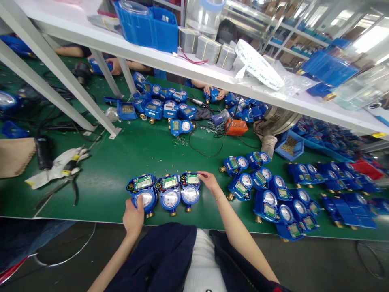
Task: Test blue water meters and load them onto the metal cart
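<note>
Three blue water meters stand side by side at the front of the green bench, circuit boards and small displays exposed above their round dials. My left hand (pixel 133 215) is closed around the lower left side of the left water meter (pixel 148 199), its thumb on the dial. Beside it sits the middle water meter (pixel 170 198), which neither hand touches. My right hand (pixel 209 182) holds the right water meter (pixel 191 195) by the upper right corner, fingertips at the edge of its display board. Brass fittings point toward me.
Many more blue meters (pixel 270 198) cover the bench's right side. Pliers (pixel 73 184) and a white glove (pixel 54 166) lie left. Ahead are meters (pixel 164 107), an orange box (pixel 236 127) and loose screws. A shelf (pixel 194 69) spans above; co-workers' hands (pixel 221 94) show beneath it.
</note>
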`<state>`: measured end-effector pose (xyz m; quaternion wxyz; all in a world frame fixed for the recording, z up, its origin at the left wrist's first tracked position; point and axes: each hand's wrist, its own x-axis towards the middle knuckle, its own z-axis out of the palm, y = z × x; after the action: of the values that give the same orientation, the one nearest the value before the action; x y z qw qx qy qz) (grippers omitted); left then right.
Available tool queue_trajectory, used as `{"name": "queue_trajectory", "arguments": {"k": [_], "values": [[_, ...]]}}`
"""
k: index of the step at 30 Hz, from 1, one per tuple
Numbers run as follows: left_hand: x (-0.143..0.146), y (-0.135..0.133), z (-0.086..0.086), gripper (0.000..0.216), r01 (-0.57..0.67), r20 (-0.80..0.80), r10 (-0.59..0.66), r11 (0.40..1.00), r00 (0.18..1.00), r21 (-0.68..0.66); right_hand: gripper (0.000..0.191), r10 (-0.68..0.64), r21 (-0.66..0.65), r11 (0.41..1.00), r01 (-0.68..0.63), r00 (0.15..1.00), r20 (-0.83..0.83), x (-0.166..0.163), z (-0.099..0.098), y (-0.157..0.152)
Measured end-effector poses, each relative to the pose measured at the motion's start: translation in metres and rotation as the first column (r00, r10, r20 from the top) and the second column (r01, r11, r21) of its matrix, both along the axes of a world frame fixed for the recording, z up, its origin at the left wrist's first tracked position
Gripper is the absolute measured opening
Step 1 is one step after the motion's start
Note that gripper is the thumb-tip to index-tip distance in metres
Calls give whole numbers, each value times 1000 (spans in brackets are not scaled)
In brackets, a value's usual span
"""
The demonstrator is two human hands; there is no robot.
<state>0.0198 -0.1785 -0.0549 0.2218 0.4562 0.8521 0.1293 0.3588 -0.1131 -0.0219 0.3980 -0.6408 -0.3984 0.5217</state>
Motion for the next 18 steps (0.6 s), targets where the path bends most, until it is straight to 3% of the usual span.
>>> {"name": "queue_trajectory", "arguments": {"k": [18], "values": [[0,0,2,67,-8,21,8,1000,1000,2,37,0,-10,1000,1,1000,8,0,0,0]]}}
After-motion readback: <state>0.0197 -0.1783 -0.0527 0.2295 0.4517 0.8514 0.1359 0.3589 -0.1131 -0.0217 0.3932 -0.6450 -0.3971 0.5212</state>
